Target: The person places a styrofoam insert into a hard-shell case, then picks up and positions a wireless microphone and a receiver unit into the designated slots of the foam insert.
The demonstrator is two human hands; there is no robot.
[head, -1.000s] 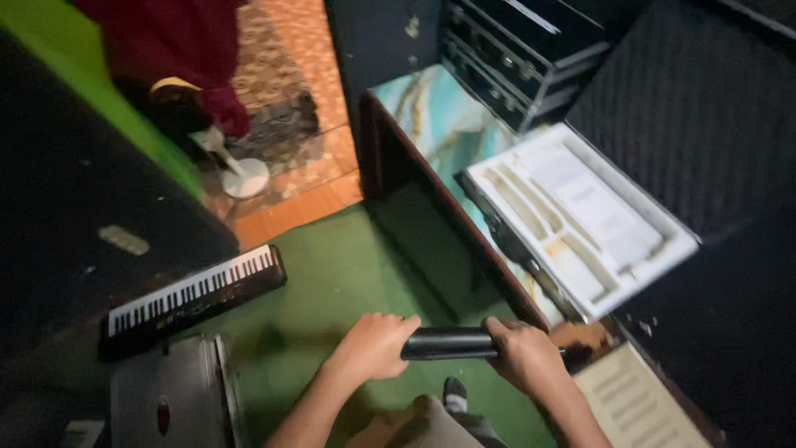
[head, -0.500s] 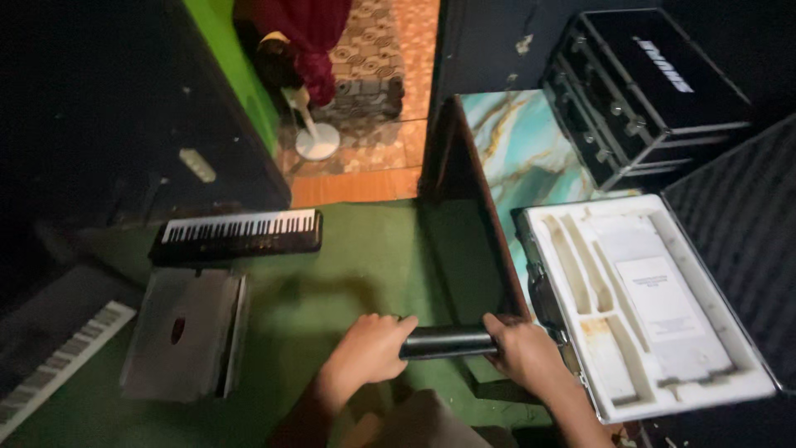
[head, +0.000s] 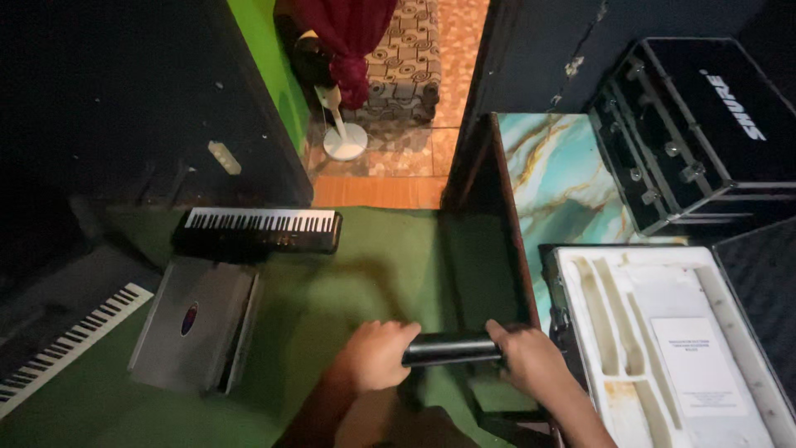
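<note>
A short black cylinder (head: 452, 349), like a microphone body, lies level between my two hands over the green carpet. My left hand (head: 377, 357) is closed around its left end and my right hand (head: 531, 362) grips its right end. To the right sits an open flight case (head: 572, 286) with a white foam insert and a paper sheet (head: 701, 367) lying in it; several long slots in the foam are bare.
A small black keyboard (head: 259, 229) lies on the carpet, a grey closed case (head: 195, 330) beside it, a larger keyboard (head: 62, 348) at far left. A marble-pattern table (head: 564, 187), a black equipment case (head: 705, 133) and a white fan stand (head: 344, 141) stand farther off.
My head has turned so the room slid right and down in view. Both hands keep their hold on the black cylinder in the same place before me.
</note>
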